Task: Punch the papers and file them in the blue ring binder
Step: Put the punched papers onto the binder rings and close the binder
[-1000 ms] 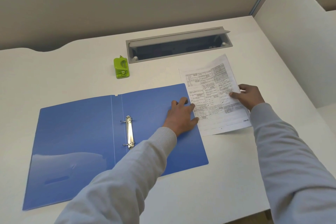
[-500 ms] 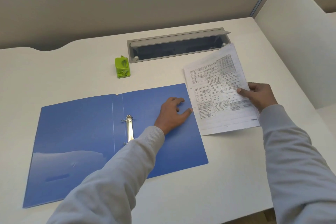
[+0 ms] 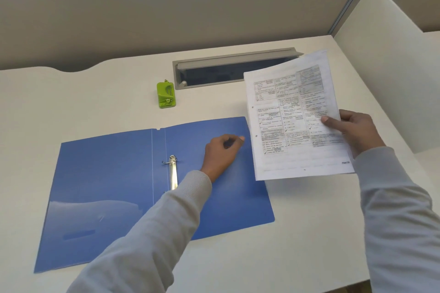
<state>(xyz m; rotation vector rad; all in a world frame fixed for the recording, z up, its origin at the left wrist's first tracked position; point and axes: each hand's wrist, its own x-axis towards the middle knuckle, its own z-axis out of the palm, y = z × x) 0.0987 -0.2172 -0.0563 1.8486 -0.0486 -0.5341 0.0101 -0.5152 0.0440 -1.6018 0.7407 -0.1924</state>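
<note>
The blue ring binder lies open flat on the white desk, its metal ring mechanism along the spine. My left hand rests on the binder's right cover, fingers curled with nothing in them. My right hand grips the printed papers by their right edge and holds them lifted above the desk, right of the binder. Two punched holes show along the papers' left edge. The green hole punch stands behind the binder.
A grey cable tray with its lid up is set into the desk behind the papers. A beige partition runs along the back and a white side panel bounds the desk at right. The desk's front edge is close to me.
My right hand has lifted the papers off the desk and tilted them up. My left hand has let go of their edge, slid back left onto the binder cover and curled its fingers.
</note>
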